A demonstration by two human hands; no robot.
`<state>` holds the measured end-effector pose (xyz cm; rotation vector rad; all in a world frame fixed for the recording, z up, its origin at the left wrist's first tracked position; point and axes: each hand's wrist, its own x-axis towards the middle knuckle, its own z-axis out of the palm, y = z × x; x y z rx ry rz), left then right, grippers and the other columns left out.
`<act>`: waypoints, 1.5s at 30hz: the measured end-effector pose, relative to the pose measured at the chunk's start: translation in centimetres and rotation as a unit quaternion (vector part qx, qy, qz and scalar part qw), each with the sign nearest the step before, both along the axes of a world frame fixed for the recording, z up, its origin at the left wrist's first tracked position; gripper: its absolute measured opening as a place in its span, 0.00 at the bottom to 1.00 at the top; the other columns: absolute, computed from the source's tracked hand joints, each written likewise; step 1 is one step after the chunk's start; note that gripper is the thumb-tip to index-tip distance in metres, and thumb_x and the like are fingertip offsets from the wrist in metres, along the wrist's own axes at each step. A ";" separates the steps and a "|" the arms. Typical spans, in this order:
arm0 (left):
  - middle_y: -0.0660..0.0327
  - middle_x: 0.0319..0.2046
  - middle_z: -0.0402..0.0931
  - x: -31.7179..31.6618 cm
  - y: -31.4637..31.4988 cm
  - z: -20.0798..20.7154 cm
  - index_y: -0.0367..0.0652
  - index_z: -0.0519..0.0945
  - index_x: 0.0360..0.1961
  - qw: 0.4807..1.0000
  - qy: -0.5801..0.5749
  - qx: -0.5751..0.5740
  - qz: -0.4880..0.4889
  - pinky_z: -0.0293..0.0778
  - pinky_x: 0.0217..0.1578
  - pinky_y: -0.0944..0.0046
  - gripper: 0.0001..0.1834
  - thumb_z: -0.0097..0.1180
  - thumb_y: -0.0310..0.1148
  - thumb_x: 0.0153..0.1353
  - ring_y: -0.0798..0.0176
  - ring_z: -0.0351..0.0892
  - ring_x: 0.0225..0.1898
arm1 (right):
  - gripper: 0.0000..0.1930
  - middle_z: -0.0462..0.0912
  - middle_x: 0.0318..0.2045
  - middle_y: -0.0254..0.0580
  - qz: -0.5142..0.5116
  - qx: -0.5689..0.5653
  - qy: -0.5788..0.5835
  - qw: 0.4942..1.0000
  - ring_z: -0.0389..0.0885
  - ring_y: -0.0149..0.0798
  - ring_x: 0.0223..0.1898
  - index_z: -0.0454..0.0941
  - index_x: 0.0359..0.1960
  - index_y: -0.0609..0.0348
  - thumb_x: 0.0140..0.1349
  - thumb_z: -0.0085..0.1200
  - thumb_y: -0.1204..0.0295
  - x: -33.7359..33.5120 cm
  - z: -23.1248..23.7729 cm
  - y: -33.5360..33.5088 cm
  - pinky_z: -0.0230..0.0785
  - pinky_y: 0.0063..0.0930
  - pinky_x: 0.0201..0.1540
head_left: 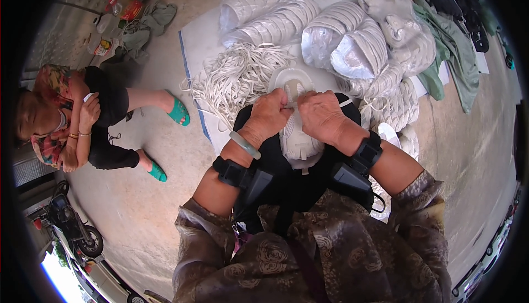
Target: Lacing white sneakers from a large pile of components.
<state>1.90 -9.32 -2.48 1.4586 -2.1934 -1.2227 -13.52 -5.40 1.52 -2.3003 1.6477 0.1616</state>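
Observation:
A pale grey-white shoe upper (300, 144) rests on my lap, its rounded end away from me. My left hand (268, 114) is closed at the left edge of its lacing opening, thumb and fingers pinched together. My right hand (322, 114) is closed opposite, knuckles up, almost meeting the left. A short stretch of white shoelace seems to run between the fingers, and a loose white end (345, 103) sticks out beyond my right hand. The fingers hide most of the lacing. Just past my left hand lies a large tangled pile of white shoelaces (237, 77).
Bundles of nested white uppers in clear plastic (270, 13) lie on a white sheet (197, 44) ahead. More uppers (394, 107) are stacked at right, near green cloth (454, 55). A seated person (71, 115) in green slippers is at left; a motorcycle (74, 223) stands behind.

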 end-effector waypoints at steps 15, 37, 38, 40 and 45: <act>0.62 0.20 0.68 0.1 -2.1 0.3 0.37 0.67 0.30 0.968 0.073 0.231 -0.064 0.70 0.17 0.70 0.12 0.59 0.24 0.51 0.72 0.70 0.19 | 0.08 0.72 0.22 0.42 -0.081 0.009 -0.432 0.898 0.72 0.40 0.23 0.68 0.26 0.59 0.48 0.50 0.86 -3.4 -6.3 0.9 0.66 0.29 0.30; 0.71 0.22 0.60 0.5 -1.0 -0.1 0.41 0.67 0.33 0.960 0.147 0.217 -0.095 0.60 0.22 0.75 0.14 0.57 0.17 0.49 0.78 0.58 0.24 | 0.09 0.70 0.27 0.42 0.005 -0.112 -0.362 0.925 0.72 0.48 0.33 0.67 0.29 0.56 0.45 0.50 0.80 -3.0 -5.5 1.7 0.59 0.38 0.37; 0.71 0.22 0.60 0.6 -0.9 0.0 0.42 0.67 0.33 0.962 0.139 0.220 -0.086 0.60 0.22 0.75 0.13 0.57 0.18 0.49 0.77 0.59 0.24 | 0.08 0.70 0.27 0.42 -0.018 -0.105 -0.366 0.925 0.71 0.49 0.32 0.67 0.29 0.56 0.46 0.50 0.79 -3.0 -5.5 1.9 0.59 0.38 0.37; 0.71 0.22 0.61 0.8 -0.5 0.1 0.42 0.67 0.33 0.963 0.133 0.221 -0.077 0.60 0.22 0.75 0.13 0.56 0.18 0.49 0.77 0.60 0.23 | 0.07 0.70 0.26 0.42 -0.039 -0.099 -0.368 0.924 0.71 0.49 0.31 0.67 0.30 0.56 0.48 0.50 0.79 -3.1 -5.3 2.2 0.59 0.38 0.37; 0.69 0.20 0.64 0.4 2.1 -0.4 0.42 0.68 0.33 0.990 0.119 0.069 0.033 0.64 0.22 0.72 0.13 0.57 0.19 0.47 0.76 0.64 0.22 | 0.05 0.71 0.26 0.43 -0.071 -0.087 -0.369 0.923 0.71 0.49 0.30 0.67 0.30 0.57 0.52 0.49 0.76 -3.7 -4.2 2.4 0.59 0.39 0.35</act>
